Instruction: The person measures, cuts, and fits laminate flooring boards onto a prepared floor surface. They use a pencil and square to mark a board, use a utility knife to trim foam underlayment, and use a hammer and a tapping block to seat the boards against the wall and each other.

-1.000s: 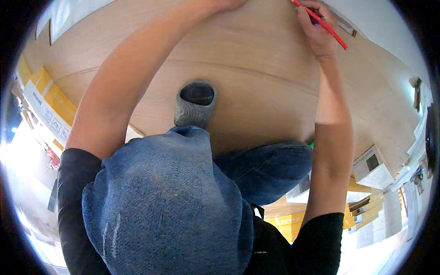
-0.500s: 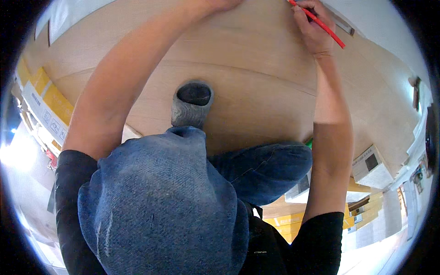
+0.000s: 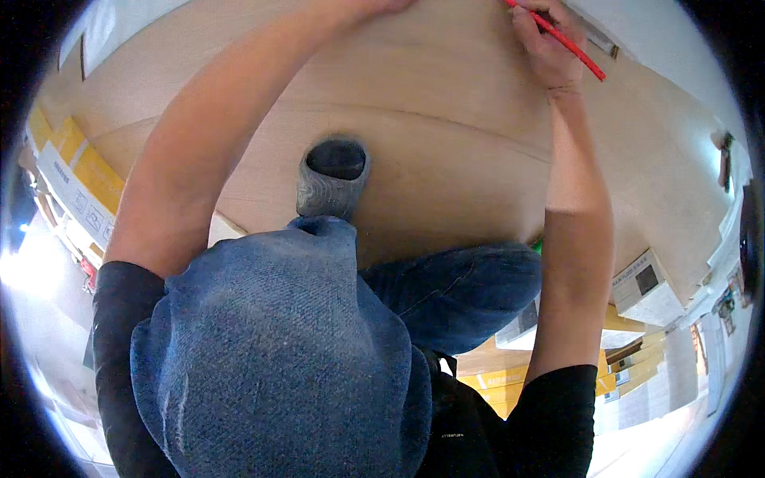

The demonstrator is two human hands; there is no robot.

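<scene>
At the top right, my right hand (image 3: 550, 48) is closed around a red pencil (image 3: 586, 61). Its back end points down and to the right, while its tip lies close to the upper picture edge. Beneath this hand is a light-brown wooden board surface (image 3: 446, 72). Only a bit of my left hand (image 3: 386, 6) shows at the top middle, over the same surface; its fingers are cut off by the edge, so what they do is hidden.
My grey shoe (image 3: 333, 177) and jeans-clad knees fill the middle. Yellow-and-white cartons (image 3: 80, 187) stand at the left. A white box (image 3: 647, 288) and stacked yellow boards (image 3: 637, 365) are at the lower right. A thin dark line crosses the wooden surface.
My right hand and the pencil have shifted very slightly to the right in the picture. My left arm has hardly moved, and the grip on the pencil is the same.
</scene>
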